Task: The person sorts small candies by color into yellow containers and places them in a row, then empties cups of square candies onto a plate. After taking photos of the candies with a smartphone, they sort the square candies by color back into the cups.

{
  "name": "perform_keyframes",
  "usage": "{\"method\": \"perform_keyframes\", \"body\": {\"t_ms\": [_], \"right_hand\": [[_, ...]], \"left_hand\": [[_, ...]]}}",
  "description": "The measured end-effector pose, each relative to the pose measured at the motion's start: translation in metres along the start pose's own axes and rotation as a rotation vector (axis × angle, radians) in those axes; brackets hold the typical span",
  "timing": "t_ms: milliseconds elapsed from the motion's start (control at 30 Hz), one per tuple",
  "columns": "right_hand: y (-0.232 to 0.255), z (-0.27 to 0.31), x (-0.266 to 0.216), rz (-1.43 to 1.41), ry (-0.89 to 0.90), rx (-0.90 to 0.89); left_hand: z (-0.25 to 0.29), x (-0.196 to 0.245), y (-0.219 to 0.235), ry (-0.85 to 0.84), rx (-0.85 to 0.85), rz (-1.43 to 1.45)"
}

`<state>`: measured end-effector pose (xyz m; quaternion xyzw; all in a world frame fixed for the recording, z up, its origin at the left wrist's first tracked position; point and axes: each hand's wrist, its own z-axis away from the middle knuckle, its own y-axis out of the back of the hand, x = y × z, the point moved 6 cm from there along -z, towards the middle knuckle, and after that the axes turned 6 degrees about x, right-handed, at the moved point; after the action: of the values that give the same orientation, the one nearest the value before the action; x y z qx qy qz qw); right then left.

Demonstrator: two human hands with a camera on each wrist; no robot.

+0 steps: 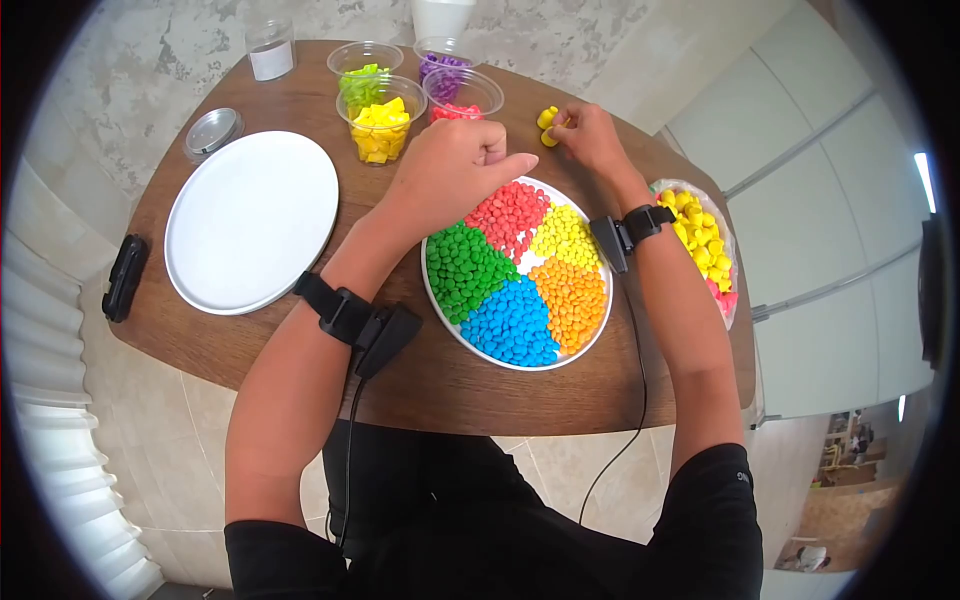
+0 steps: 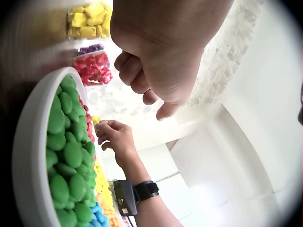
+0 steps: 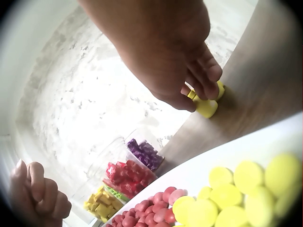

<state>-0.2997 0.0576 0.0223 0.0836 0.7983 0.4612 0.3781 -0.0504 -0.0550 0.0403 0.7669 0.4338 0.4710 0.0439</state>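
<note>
My right hand pinches a small rounded yellow piece at the far right of the table. Just beyond it stands another yellow piece, partly behind the fingers in the right wrist view. Loosely curled and with nothing visible in it, my left hand hovers over the far left rim of the candy plate. Red, yellow, orange, blue and green candies fill that white plate in wedges, with a bare white patch in the middle.
Clear cups of yellow, green, red and purple pieces stand at the back. A white plate lies left, near a lidded jar. On the right edge sits a bag of yellow and pink pieces.
</note>
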Motion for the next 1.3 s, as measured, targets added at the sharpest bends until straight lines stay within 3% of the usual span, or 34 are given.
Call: {"method": "perform_keyframes", "body": {"t_ms": [67, 133, 200, 267, 333, 467, 600, 700, 900, 1067, 1300], "right_hand": [[0.009, 0.005, -0.004, -0.059, -0.02, -0.016], [0.023, 0.018, -0.014, -0.114, -0.047, -0.026], [0.053, 0.047, -0.04, -0.376, -0.079, 0.069], [0.072, 0.08, -0.067, -0.433, -0.075, 0.055], [0.085, 0.114, -0.089, -0.489, -0.076, 0.05], [0.081, 0.162, -0.108, -0.561, -0.095, -0.022], [0.073, 0.18, -0.104, -0.584, -0.101, -0.009], [0.071, 0.182, -0.098, -0.601, -0.09, 0.02], [0.063, 0.182, -0.099, -0.661, -0.098, 0.084], [0.059, 0.187, -0.105, -0.688, 0.001, 0.251], [0.06, 0.19, -0.102, -0.711, -0.031, 0.312]], "left_hand": [[0.001, -0.004, -0.007, 0.061, -0.002, 0.245], [0.003, -0.003, -0.01, 0.026, 0.004, 0.227], [0.005, 0.002, -0.013, -0.009, 0.01, 0.216], [0.01, 0.015, -0.014, -0.139, 0.045, 0.151], [0.015, 0.027, -0.018, -0.151, 0.015, 0.156], [0.022, 0.05, -0.032, -0.237, -0.137, 0.122], [0.031, 0.058, -0.037, -0.343, -0.101, 0.105], [0.032, 0.062, -0.04, -0.279, -0.182, 0.031], [0.032, 0.063, -0.037, -0.211, -0.112, 0.164], [0.032, 0.063, -0.04, 0.012, -0.224, 0.252], [0.038, 0.061, -0.048, 0.118, -0.264, 0.261]]}}
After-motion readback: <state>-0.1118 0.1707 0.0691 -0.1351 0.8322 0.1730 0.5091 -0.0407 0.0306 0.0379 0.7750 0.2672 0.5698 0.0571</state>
